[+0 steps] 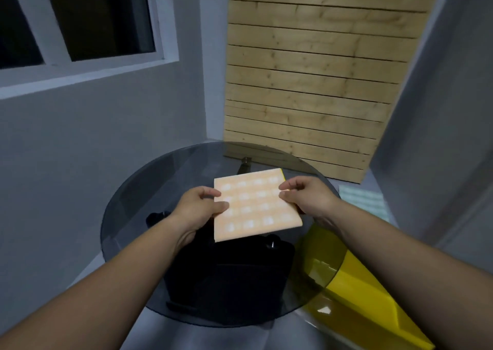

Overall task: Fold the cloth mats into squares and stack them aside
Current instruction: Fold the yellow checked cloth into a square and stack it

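A folded orange cloth mat with pale square patches forms a rough square over the middle of the round smoked-glass table. My left hand pinches its left edge between thumb and fingers. My right hand pinches its right edge the same way. A thin yellow sliver shows at the mat's far right corner. A pale green patterned mat lies to the right, beyond the table's rim.
A yellow object sits low at the right, partly seen through the glass. Dark shapes show under the table top. A wooden slatted panel leans against the far wall; grey walls and a window close in the left.
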A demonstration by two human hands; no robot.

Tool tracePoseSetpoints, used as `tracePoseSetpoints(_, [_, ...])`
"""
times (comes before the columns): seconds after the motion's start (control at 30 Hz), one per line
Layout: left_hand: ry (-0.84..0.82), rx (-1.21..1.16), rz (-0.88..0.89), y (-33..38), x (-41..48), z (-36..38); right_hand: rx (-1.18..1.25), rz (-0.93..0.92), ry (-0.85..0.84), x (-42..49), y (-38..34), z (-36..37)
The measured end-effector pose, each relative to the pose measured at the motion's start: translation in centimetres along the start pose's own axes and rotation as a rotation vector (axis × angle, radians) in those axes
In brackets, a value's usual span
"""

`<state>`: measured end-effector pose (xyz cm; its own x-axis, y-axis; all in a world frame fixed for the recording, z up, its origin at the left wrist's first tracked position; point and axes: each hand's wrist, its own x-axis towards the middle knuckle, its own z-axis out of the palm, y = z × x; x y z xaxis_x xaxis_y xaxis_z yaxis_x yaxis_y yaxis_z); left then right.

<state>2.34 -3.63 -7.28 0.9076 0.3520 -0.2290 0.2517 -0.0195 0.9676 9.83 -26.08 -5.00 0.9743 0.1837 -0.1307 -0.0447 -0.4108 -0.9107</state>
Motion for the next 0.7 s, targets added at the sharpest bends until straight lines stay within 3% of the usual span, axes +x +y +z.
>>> tracePoseSetpoints(0.33, [-0.354,-0.090,0.210,4.6,1.3,15.3,0.290,-0.029,0.362,-2.3,5.8,-15.5])
tracePoseSetpoints(0.47, [-0.385,-0.060,0.263,5.2,3.3,24.5,0.420,-0.002,0.489,0.2,9.6,-21.9])
tracePoseSetpoints(0.7, [-0.323,-0.039,0.114,5.0,10.7,39.4,0.551,0.112,0.576,8.6,17.4,-30.1])
